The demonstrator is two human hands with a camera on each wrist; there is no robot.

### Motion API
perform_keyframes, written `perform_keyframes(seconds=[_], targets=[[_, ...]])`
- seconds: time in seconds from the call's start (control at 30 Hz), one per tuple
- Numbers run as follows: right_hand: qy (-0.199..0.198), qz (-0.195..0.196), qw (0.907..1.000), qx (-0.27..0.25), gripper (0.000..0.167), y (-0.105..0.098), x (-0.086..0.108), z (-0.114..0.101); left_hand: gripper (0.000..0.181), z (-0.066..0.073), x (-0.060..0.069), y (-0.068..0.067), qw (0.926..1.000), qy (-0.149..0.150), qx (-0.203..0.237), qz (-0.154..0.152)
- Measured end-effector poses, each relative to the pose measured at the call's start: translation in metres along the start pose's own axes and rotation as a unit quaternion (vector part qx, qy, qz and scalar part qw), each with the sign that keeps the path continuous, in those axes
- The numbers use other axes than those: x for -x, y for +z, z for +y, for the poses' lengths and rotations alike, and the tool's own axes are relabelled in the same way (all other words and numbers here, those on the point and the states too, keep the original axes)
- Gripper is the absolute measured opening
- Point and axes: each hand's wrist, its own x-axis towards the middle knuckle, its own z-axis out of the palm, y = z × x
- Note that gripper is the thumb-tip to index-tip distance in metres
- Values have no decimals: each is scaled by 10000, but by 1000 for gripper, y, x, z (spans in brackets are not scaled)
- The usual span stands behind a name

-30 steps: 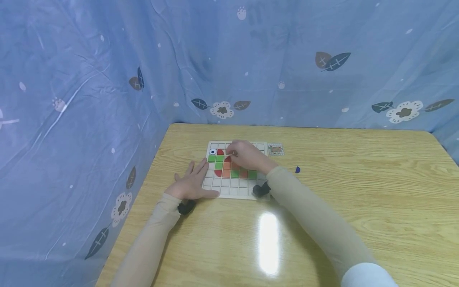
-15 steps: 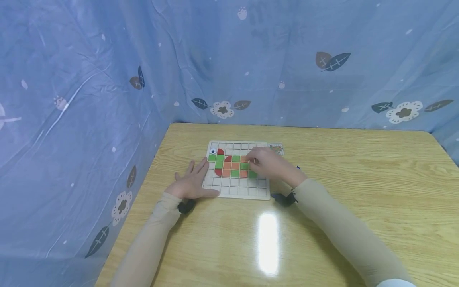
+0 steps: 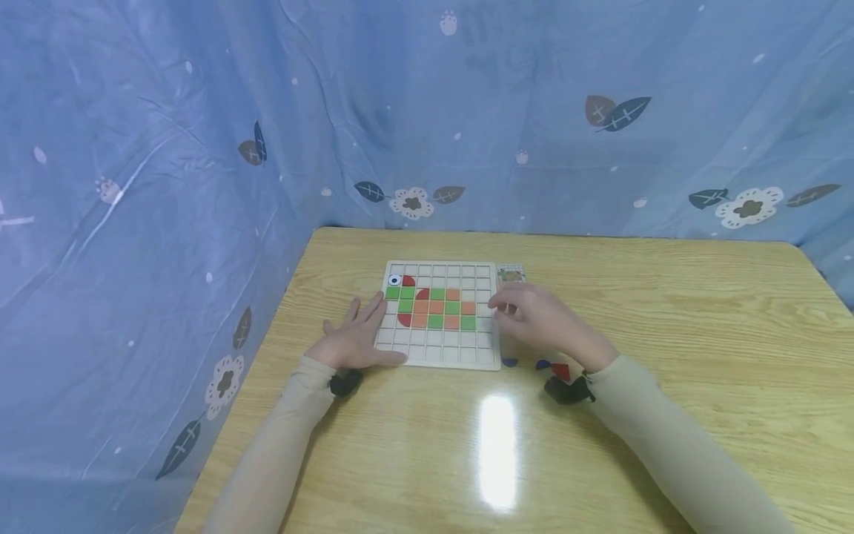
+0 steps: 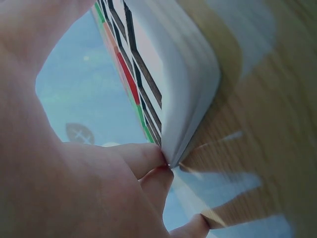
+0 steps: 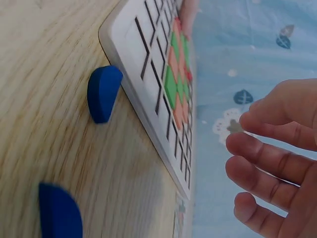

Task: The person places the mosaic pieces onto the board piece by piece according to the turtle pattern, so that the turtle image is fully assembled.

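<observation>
A white grid board (image 3: 447,350) lies on the wooden table, with green, orange and red flat pieces and a round eye piece (image 3: 395,280) set in its squares. My left hand (image 3: 351,345) rests with spread fingers at the board's left edge; in the left wrist view its fingers (image 4: 143,157) touch the board's side. Above the board's right edge hovers my right hand (image 3: 537,317), fingers loosely bent. The right wrist view shows nothing between those fingers (image 5: 247,144). Two blue rounded pieces (image 5: 103,94) and a red piece (image 3: 560,371) lie near it on the table.
A small picture card (image 3: 511,274) sits by the board's upper right corner, partly behind the right hand. A blue patterned cloth (image 3: 427,119) hangs behind the table and along its left side. Light glares off the tabletop (image 3: 498,452) in front.
My right hand has moved right, from over the board's upper middle to its right edge, uncovering the coloured pieces. Blue and red pieces now show below that hand. The left hand stays put.
</observation>
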Motion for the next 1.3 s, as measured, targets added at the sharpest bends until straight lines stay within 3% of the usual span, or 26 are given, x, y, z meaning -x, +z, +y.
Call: perform_keyframes(seconds=[0.1, 0.23, 0.63, 0.7, 0.83, 1.0, 1.13, 1.3], targets=[[184, 5, 9998, -68, 22, -5, 10, 1, 122, -1, -1, 0, 10000, 11, 0, 8], [147, 44, 9999, -56, 21, -7, 24, 5, 122, -1, -1, 1, 10000, 18, 13, -2], [-637, 605, 9946, 549, 25, -1, 68, 17, 122, 1, 1, -1, 10000, 36, 26, -38], [-489, 497, 9954, 655, 28, -1, 74, 16, 122, 1, 1, -1, 10000, 25, 20, -35], [173, 75, 9971, 736, 30, -4, 85, 12, 121, 2, 2, -2, 10000, -10, 16, -24], [806, -301, 9934, 758, 27, -4, 92, 7, 120, 2, 3, -3, 10000, -29, 1, -20], [941, -404, 9915, 800, 20, -1, 95, 6, 120, 2, 3, -3, 10000, -38, -11, -22], [799, -292, 9936, 742, 12, 1, 97, 8, 120, 2, 3, -3, 10000, -36, -29, -29]])
